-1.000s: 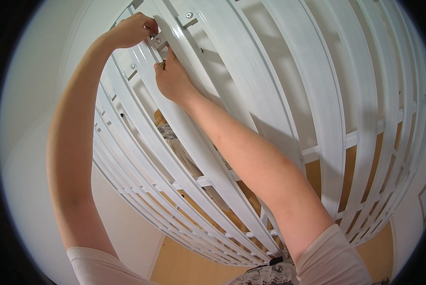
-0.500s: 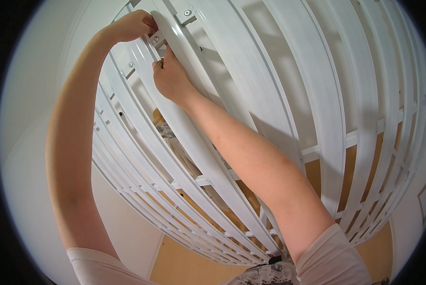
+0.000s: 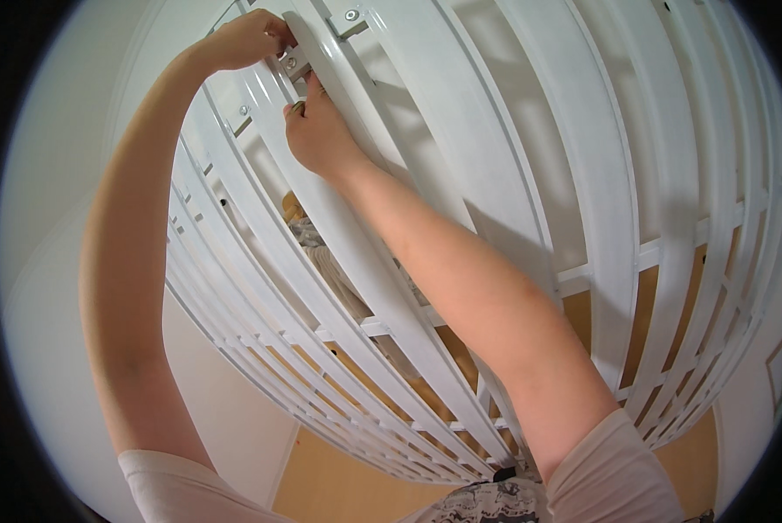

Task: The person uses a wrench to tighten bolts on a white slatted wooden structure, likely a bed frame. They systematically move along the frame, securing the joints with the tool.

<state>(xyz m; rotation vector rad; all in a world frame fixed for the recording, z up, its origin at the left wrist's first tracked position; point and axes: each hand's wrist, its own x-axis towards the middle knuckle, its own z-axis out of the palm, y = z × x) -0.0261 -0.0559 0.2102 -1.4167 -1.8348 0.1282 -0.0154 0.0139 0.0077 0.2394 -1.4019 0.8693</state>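
A white metal slatted frame (image 3: 447,113), like a bed base, fills most of the view. Near its far left, a small bracket (image 3: 298,68) with a bolt head sits between two slats. My left hand (image 3: 250,40) is bent over the far side of this bracket, fingers curled in against it; whatever the fingertips hold is hidden. On the near side, my right hand (image 3: 323,135) is closed at the slat edge, with a finger reaching up into the gap just under the bracket. A ring shows on one finger. What lies between those fingers cannot be made out.
Through the gaps a striped grey-beige cloth (image 3: 331,272) and a tan object (image 3: 292,207) show below the frame. Other bolts, such as one bolt (image 3: 352,16), sit at slat ends. Crossbars (image 3: 574,281) run under the slats. A wooden floor (image 3: 338,462) and pale walls surround the frame.
The view has shifted slightly, so the frame appears a little to the right and lower. Both hands stay at the same bracket, their grip much the same.
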